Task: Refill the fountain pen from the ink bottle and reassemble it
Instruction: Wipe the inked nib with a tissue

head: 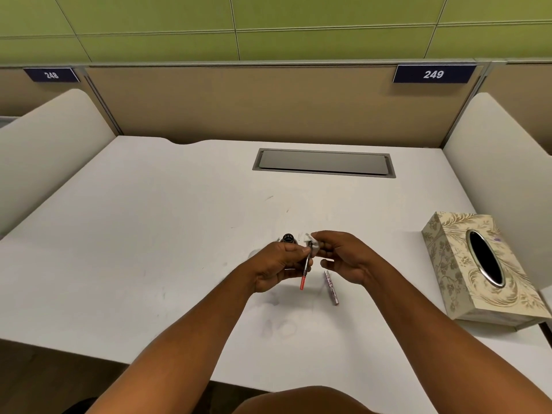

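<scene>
Head view, single frame.

Bench (149, 234): white top, faintly smudged near the front edge, with a grey cable hatch (324, 162) set into its far side. Tan partition behind carries number plates 248 (51, 75) and 249 (433, 74).

Left hand (277, 268): grip closed around the pen's inner section (307, 264), a thin dark shaft with a red-orange lower end pointing toward the person, held steeply tilted above the bench.

Right hand (343, 258): thumb and fingers pinched together on a small white tissue piece (312, 242), which touches the upper end of the inner section; the nib itself is hidden by tissue and fingers.

Ink bottle (288, 238): dark, upright on the bench just behind the left hand; cap state cannot be told.

Pen barrel (331, 288): metallic, pinkish, lying flat on the bench below the right hand, apart from both hands.

Tissue box (466, 264): cream floral pattern, oval opening, at the right edge of the bench, well apart from the hands.
</scene>
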The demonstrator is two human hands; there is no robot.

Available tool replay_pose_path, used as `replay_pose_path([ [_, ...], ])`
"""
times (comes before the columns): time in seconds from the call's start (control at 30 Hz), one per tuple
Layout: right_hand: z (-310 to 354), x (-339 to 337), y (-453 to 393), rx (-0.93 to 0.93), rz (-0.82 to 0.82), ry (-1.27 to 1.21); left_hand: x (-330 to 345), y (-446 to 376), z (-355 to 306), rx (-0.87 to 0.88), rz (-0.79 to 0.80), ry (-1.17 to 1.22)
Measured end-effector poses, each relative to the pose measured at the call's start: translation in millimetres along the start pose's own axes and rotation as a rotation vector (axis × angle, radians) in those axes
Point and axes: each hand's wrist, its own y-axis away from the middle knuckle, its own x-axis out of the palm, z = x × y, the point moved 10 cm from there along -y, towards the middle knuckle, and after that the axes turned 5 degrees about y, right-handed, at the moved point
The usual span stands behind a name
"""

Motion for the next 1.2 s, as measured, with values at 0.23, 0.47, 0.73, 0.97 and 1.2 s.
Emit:
replay_pose_path([
  [0.23, 15, -9, 1, -0.080, -0.097, 0.197, -1, -5, 0, 0.028, -0.040, -0.075],
  [0.47, 25, -20, 2, -0.131, -0.268, 0.407, -4, -10, -5, 0.123, -0.134, -0.272],
  [0.73, 26, -28, -1, -0.082, -0.470, 0.835, -7, -18, 0, 0.197, -0.261, -0.591],
  [0.97, 7, -23, -4, 0.029, -0.272, 0.375, -6, -11, 2, 0.169, -0.176, -0.463],
  [1.2, -14, -2, -2, 0.096, -0.056, -0.184, 5, -4, -1, 0.106, -0.038, -0.053],
])
